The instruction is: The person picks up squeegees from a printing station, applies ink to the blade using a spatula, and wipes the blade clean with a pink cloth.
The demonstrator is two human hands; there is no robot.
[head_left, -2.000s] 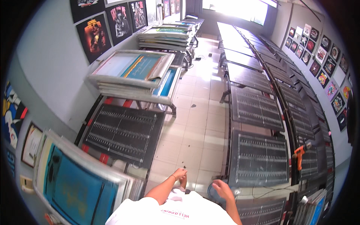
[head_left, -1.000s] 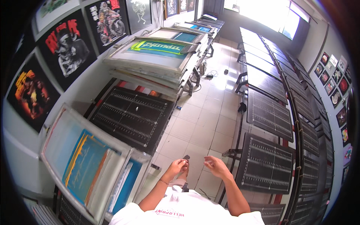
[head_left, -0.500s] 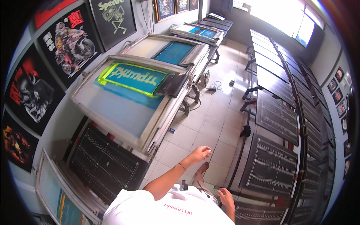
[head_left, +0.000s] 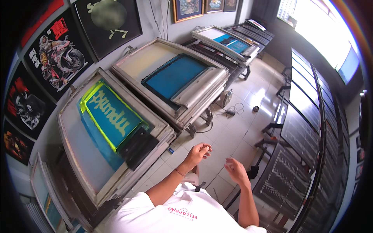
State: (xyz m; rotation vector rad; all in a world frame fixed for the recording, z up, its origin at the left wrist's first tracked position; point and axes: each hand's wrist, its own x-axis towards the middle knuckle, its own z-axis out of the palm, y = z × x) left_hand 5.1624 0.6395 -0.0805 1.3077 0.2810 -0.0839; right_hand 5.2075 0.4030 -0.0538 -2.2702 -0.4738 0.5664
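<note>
My left hand (head_left: 199, 153) is raised in front of me above the tiled floor, its fingers curled in; whether something small sits in them I cannot make out. Beside it, to the right, my right hand (head_left: 236, 170) is lifted with its fingers loosely bent and apart, holding nothing I can see. Neither hand touches anything around it. Nearest on the left lies a stack of screen-printing frames; its top screen (head_left: 83, 139) has a blue stencil (head_left: 112, 112) edged in bright yellow-green. A black pad-like piece (head_left: 138, 148) covers that screen's near right corner.
Beyond it another stack of screens (head_left: 136, 62) carries a blue panel, with a further screen (head_left: 210, 34) behind. Black printing boards (head_left: 285, 180) on metal stands line the right. Cables (head_left: 236, 108) and a small dark round thing (head_left: 255, 109) lie on the aisle floor (head_left: 217, 136).
My view has turned and moved forward, so the screens on the left are nearer. The right hand has risen from beside my body; the left hand stays raised in front.
</note>
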